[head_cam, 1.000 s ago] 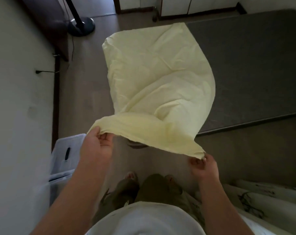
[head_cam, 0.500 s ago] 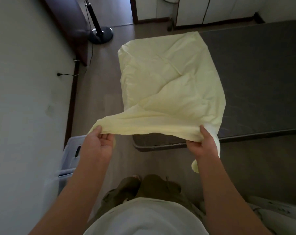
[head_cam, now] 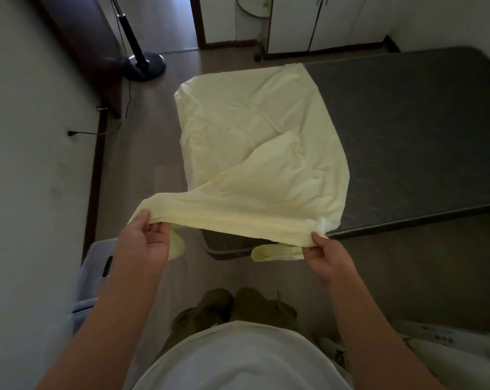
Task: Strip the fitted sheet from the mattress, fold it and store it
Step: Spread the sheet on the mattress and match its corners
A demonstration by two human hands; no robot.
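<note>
Left hand (head_cam: 142,243) pinches one end of the sheet's near edge, thumb on top and fingers curled beneath; right hand (head_cam: 326,257) grips the other end the same way, so the edge runs taut between them. From there the pale yellow sheet (head_cam: 255,153) slopes away onto the near left corner of the mattress (head_cam: 420,136), where its far part lies rumpled. The rest of the dark grey mattress is bare. A loose tail of sheet hangs below each hand. Under the raised edge the mattress corner shows, with the person's feet (head_cam: 232,304) just short of it. Against the left wall sits a pale box (head_cam: 97,266) with a dark handle slot, partly hidden by the left forearm — possibly a storage bin, though blur leaves that unsure. Farther off stand a fan base (head_cam: 144,63), a dark cabinet (head_cam: 78,38) and white wardrobe doors (head_cam: 322,21). White bedding (head_cam: 449,347) lies at the lower right.
</note>
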